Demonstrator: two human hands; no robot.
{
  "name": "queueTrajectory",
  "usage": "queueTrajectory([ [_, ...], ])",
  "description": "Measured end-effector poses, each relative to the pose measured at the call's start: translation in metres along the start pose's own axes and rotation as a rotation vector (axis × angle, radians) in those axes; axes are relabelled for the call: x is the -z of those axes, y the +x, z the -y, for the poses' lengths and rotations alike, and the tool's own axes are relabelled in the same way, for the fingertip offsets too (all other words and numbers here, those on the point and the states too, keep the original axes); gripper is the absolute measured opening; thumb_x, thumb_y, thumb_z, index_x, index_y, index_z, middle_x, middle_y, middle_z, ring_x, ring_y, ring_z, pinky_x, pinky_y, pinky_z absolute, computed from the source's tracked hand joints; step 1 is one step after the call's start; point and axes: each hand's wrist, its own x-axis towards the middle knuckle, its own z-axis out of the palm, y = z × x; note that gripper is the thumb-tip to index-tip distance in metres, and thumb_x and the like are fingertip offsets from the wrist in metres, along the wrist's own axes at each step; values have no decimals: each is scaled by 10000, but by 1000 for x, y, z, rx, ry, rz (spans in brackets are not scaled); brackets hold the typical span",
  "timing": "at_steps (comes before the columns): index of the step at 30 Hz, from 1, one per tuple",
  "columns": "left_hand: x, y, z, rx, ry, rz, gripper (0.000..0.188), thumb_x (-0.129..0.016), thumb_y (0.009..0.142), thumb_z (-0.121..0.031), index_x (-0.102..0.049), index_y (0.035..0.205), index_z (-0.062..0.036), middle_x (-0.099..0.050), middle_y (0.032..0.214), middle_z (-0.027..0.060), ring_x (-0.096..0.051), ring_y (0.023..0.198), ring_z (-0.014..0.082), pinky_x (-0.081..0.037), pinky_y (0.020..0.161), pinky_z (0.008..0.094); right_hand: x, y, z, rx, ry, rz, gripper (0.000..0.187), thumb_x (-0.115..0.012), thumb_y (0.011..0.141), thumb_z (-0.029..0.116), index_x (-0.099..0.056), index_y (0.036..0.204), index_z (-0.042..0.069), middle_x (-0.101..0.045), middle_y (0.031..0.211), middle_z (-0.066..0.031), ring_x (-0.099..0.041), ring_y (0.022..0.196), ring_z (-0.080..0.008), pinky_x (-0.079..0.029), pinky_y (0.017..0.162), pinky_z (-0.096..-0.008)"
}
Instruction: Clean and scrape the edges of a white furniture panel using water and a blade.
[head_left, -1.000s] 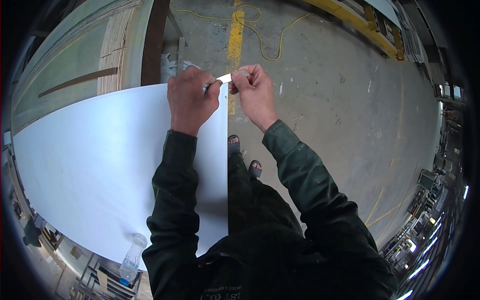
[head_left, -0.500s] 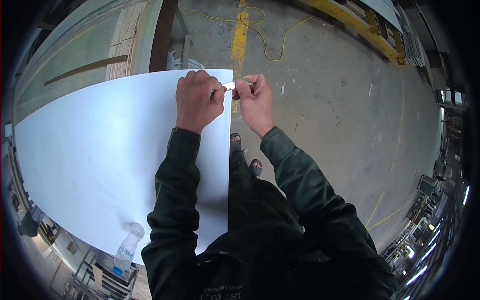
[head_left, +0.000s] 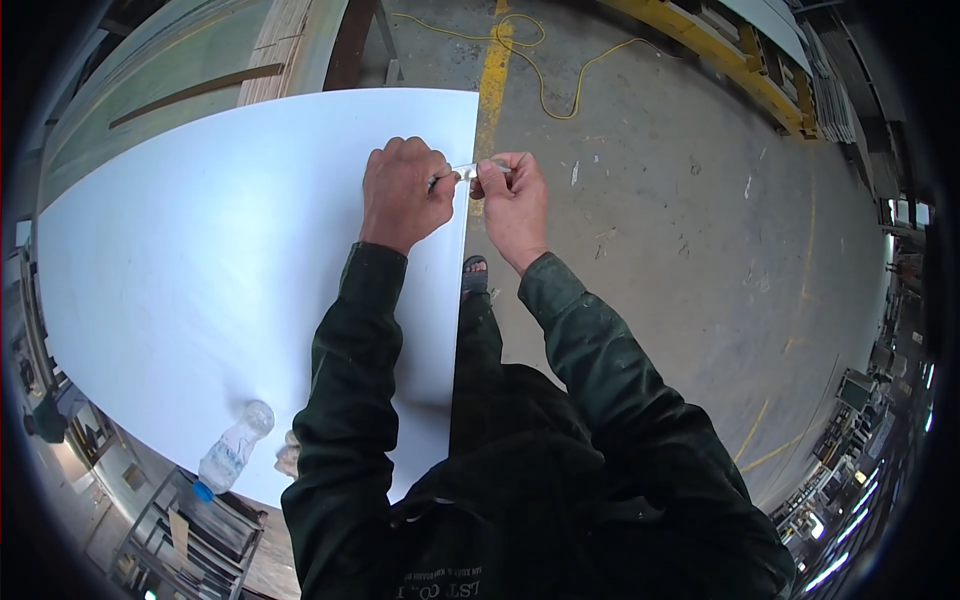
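Note:
A large white sheet lies flat under my left arm, its straight right edge running away from me. Over that edge, close to the far corner, both hands grip a slim silver tool. Its left part goes into the closed fingers of my left hand, held knuckles up above the sheet. My right hand pinches the other end between thumb and fingers, just outside the edge. The fingers cover most of the tool, so I cannot tell its exact kind or whether it touches the edge.
A clear plastic bottle with a blue cap lies on the sheet at the near left, beside a crumpled tan thing half behind my sleeve. Yellow cord loops across the floor ahead. A yellow rack stands at the far right.
Both hands, still on the tool, have come back toward me along the edge, farther from the far corner. My view has shifted; one sandal shows instead of two.

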Motion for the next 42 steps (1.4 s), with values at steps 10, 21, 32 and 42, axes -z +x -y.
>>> queueTrajectory([
  [10, 19, -72, -25, 38, 18, 43, 78, -743, 762, -115, -692, 703, -117, -637, 785, 46, -613, 838, 287, -436, 751, 428, 8, -75, -16, 26, -48, -21, 187, -672, 998, 121, -565, 1057, -22, -709, 780, -95, -684, 690, -136, -538, 650, -303],
  [21, 38, -156, -56, 103, 27, 83, 61, -751, 771, -141, -715, 723, -125, -650, 815, 49, -623, 875, 289, -449, 784, 429, 19, -161, -42, 63, -76, -52, 192, -685, 982, 129, -591, 1053, -23, -722, 782, -114, -698, 698, -170, -544, 679, -330],
  [32, 65, -250, -85, 7, 34, 69, 100, -763, 770, -124, -685, 710, -107, -641, 774, 40, -622, 812, 281, -461, 750, 420, 27, -268, -62, 36, -64, -47, 166, -651, 1023, 102, -544, 1071, -16, -695, 860, -86, -691, 735, -118, -578, 672, -279],
  [42, 94, -352, -113, -33, 48, 100, 82, -748, 768, -135, -691, 714, -115, -641, 803, 47, -621, 853, 288, -452, 785, 423, 34, -384, -78, 26, -85, -93, 158, -646, 1031, 93, -540, 1074, -16, -693, 892, -88, -700, 775, -126, -583, 705, -288],
])
